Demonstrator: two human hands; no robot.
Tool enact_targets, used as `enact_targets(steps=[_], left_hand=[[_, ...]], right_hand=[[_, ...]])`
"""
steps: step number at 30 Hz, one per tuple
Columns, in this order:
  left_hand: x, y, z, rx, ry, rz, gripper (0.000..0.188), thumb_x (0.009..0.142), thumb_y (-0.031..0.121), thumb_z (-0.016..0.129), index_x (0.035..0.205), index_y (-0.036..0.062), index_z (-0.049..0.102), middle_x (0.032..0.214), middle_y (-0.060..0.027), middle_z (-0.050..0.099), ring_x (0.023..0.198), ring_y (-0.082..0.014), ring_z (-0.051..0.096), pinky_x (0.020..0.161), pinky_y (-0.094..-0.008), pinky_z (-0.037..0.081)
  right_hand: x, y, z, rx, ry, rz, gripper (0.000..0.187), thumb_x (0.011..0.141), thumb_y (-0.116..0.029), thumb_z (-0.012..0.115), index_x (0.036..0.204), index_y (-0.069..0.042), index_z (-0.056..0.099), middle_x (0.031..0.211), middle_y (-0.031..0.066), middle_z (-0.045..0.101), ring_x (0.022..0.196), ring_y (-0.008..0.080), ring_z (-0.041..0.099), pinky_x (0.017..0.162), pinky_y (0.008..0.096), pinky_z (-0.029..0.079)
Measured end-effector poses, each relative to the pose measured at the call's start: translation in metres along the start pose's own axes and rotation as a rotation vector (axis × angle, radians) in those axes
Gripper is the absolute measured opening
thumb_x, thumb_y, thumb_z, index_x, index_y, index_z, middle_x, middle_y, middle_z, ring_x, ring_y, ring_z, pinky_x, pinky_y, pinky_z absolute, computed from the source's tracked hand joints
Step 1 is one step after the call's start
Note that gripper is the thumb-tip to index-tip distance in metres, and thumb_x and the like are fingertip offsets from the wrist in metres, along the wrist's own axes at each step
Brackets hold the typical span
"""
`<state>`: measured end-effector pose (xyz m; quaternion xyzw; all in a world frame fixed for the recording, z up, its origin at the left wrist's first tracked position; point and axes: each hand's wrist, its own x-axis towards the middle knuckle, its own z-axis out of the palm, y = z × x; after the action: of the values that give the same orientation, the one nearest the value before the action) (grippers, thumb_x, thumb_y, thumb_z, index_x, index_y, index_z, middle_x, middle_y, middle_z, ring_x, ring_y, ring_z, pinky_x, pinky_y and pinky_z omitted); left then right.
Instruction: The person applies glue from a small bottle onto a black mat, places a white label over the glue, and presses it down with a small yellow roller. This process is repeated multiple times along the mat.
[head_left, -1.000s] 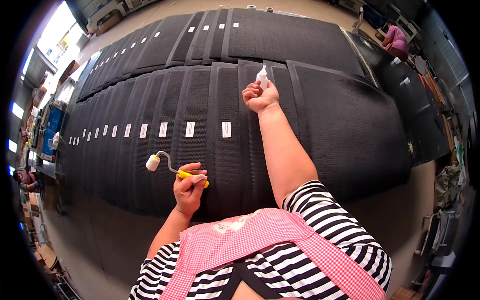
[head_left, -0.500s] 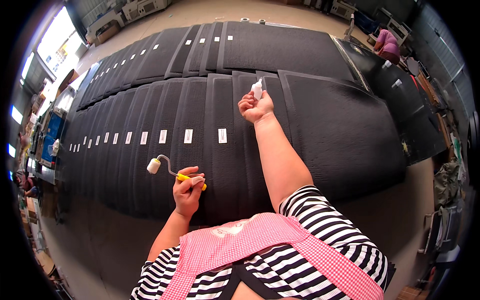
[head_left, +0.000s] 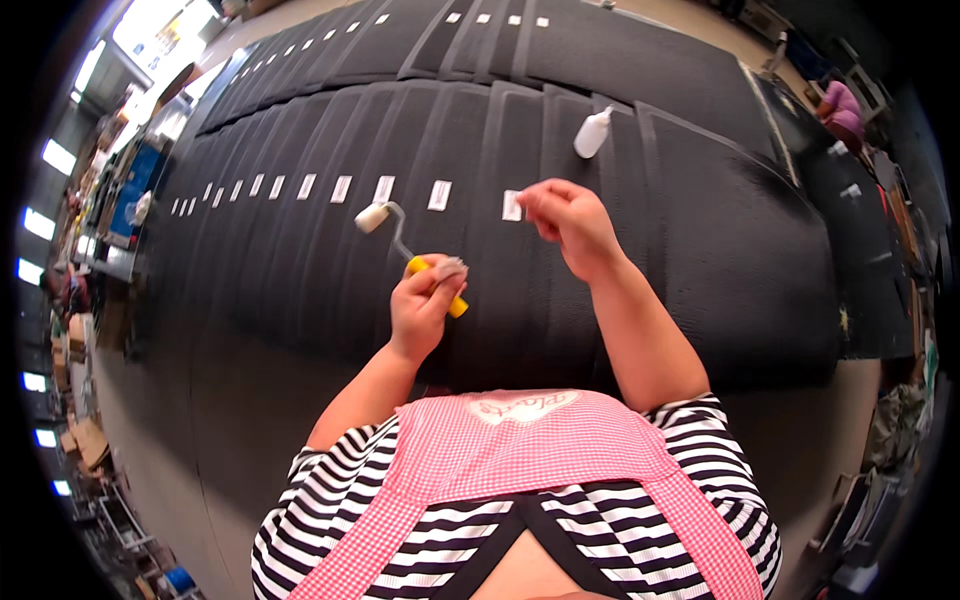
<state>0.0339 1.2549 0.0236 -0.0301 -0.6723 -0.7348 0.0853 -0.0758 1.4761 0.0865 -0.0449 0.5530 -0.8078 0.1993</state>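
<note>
My left hand (head_left: 422,310) grips a small paint roller (head_left: 402,240) by its yellow handle. Its white roller head (head_left: 372,217) hangs over the mats, and small white pieces (head_left: 453,268), perhaps labels, stick out under the thumb. With curled fingers, my right hand (head_left: 572,228) has its fingertips at the right edge of a white label (head_left: 512,205), slightly blurred; how firmly they pinch it is hard to see. Beyond that hand a white squeeze bottle (head_left: 592,135) with a nozzle rests on the overlapping black textured mats (head_left: 730,240).
Several mats to the left carry one white label each, such as this label (head_left: 439,195). A farther row of labelled mats (head_left: 640,60) lies behind. Another person (head_left: 842,110) bends at the far right. Shelving with a blue panel (head_left: 130,205) stands at left.
My right hand has let go of the squeeze bottle, now resting on the mats, and come nearer to a label absent there before. The left hand still holds the roller. The whole view has shifted.
</note>
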Motion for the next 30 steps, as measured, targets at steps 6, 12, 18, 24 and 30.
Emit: enact_targets(steps=[6, 12, 18, 24, 30], left_hand=[[0.003, 0.007, 0.022, 0.053, -0.058, 0.032, 0.018, 0.095, 0.015, 0.067, 0.098, -0.0023, 0.07, 0.095, -0.0027, 0.064, 0.085, -0.0117, 0.06, 0.081, -0.0258, 0.048], [0.005, 0.008, 0.033, -0.217, -0.091, -0.179, 0.018, 0.091, 0.017, 0.073, 0.097, -0.0002, 0.071, 0.089, -0.0013, 0.066, 0.082, -0.0096, 0.059, 0.077, -0.0245, 0.047], [0.004, 0.016, 0.04, -0.292, -0.054, -0.314, 0.028, 0.09, 0.023, 0.074, 0.102, -0.0011, 0.07, 0.087, -0.0034, 0.067, 0.079, -0.0104, 0.061, 0.076, -0.0261, 0.049], [0.005, 0.007, 0.035, -0.278, -0.029, -0.284, 0.03, 0.091, 0.025, 0.072, 0.103, -0.0023, 0.069, 0.086, -0.0034, 0.066, 0.077, -0.0115, 0.06, 0.074, -0.0256, 0.048], [0.002, 0.004, 0.029, -0.248, -0.027, -0.237, 0.026, 0.092, 0.02, 0.071, 0.102, -0.0032, 0.07, 0.083, -0.0021, 0.064, 0.076, -0.0114, 0.06, 0.075, -0.0256, 0.048]], right_hand=[[-0.04, 0.017, 0.024, -0.463, -0.189, -0.04, 0.02, 0.086, -0.012, 0.077, 0.098, 0.0, 0.066, 0.087, 0.0015, 0.067, 0.079, 0.0069, 0.062, 0.073, 0.0219, 0.052], [-0.037, 0.024, 0.012, -0.303, -0.211, 0.045, 0.016, 0.088, -0.013, 0.074, 0.093, 0.0, 0.065, 0.084, 0.0019, 0.066, 0.075, 0.0069, 0.06, 0.069, 0.0219, 0.05], [-0.041, 0.02, 0.012, -0.354, -0.147, 0.021, 0.014, 0.09, -0.011, 0.071, 0.095, 0.001, 0.067, 0.085, 0.0029, 0.066, 0.074, 0.007, 0.058, 0.068, 0.0221, 0.049], [-0.042, 0.015, -0.004, -0.185, -0.116, -0.03, 0.012, 0.091, -0.008, 0.068, 0.099, 0.0, 0.069, 0.085, 0.0042, 0.067, 0.073, 0.0084, 0.057, 0.068, 0.0229, 0.047], [-0.05, 0.008, -0.029, -0.121, -0.016, -0.031, 0.012, 0.091, -0.003, 0.06, 0.098, 0.002, 0.069, 0.089, 0.0084, 0.07, 0.081, 0.0118, 0.064, 0.076, 0.0257, 0.053]])
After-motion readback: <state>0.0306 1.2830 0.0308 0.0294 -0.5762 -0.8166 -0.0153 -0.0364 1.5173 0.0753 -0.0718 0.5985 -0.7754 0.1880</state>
